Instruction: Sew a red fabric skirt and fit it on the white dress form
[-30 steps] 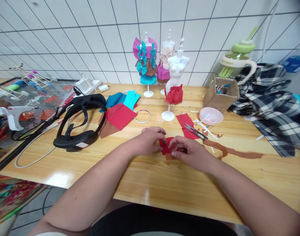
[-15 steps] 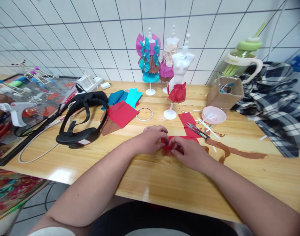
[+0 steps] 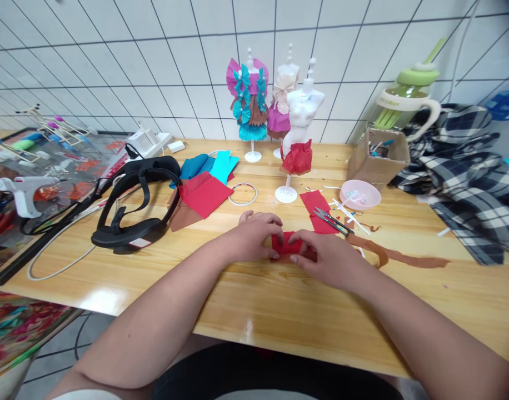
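In the head view, the red piece (image 3: pixel 287 246) lay on the table (image 3: pixel 254 305), the left hand (image 3: pixel 257 238) at its nine o'clock, the right hand (image 3: pixel 327 255) at its three. Both hands' fingers curled at its edges; whether they pinched it could not be told. Snips (image 3: pixel 333 222) lay at two o'clock.
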The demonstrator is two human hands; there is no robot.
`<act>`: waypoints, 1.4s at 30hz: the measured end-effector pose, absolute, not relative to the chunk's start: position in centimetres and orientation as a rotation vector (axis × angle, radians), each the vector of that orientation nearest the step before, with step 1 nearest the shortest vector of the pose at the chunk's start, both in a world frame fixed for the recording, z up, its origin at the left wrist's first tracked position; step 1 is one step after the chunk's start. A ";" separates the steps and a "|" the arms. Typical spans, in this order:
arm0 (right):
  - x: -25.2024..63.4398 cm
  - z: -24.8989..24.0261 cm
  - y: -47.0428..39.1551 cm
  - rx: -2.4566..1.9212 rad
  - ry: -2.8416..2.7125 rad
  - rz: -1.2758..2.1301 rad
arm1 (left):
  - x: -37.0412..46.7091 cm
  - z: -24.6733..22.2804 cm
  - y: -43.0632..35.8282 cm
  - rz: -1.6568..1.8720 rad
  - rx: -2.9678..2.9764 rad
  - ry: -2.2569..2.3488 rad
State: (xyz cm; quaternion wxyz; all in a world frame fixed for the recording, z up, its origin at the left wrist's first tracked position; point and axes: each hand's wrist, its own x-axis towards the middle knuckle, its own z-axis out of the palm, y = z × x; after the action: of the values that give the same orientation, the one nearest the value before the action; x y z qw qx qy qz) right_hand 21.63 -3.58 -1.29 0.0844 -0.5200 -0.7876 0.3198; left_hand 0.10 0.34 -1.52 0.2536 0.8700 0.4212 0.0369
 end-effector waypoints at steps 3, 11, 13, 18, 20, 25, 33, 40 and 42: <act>23.2 -0.8 -3.2 -1.603 -2.363 0.974 | -0.1 -1.4 0.4 0.090 2.372 1.124; 26.9 -1.5 -1.6 -1.553 -2.357 1.149 | -0.5 -1.0 0.5 0.049 2.342 1.154; 27.3 -1.7 -1.3 -1.562 -2.327 1.197 | -0.5 -0.9 0.5 0.046 2.342 1.151; 27.7 -2.2 -0.8 -1.623 -2.321 1.143 | -0.5 -0.7 0.5 0.041 2.340 1.159; 27.6 -2.3 -0.7 -1.644 -2.344 1.082 | -0.5 -0.7 0.5 0.040 2.341 1.165; 27.3 -2.3 -0.6 -1.703 -2.377 0.999 | -0.6 -0.6 0.6 0.026 2.357 1.184; 26.5 -1.5 -1.0 -1.833 -2.459 0.781 | -0.7 -0.6 0.4 0.028 2.377 1.194; 27.0 -1.3 -1.1 -1.957 -2.404 0.705 | -0.8 -0.6 0.4 0.026 2.387 1.202; 26.8 -1.3 -1.1 -1.937 -2.409 0.755 | -1.0 -0.5 0.4 0.038 2.408 1.198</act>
State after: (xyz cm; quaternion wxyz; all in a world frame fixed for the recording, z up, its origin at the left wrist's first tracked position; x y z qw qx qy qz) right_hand 26.84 -1.10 -1.35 -0.0203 -0.6087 -0.7569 0.2372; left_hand -0.98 0.42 -0.49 0.2241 0.8724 0.4341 0.0138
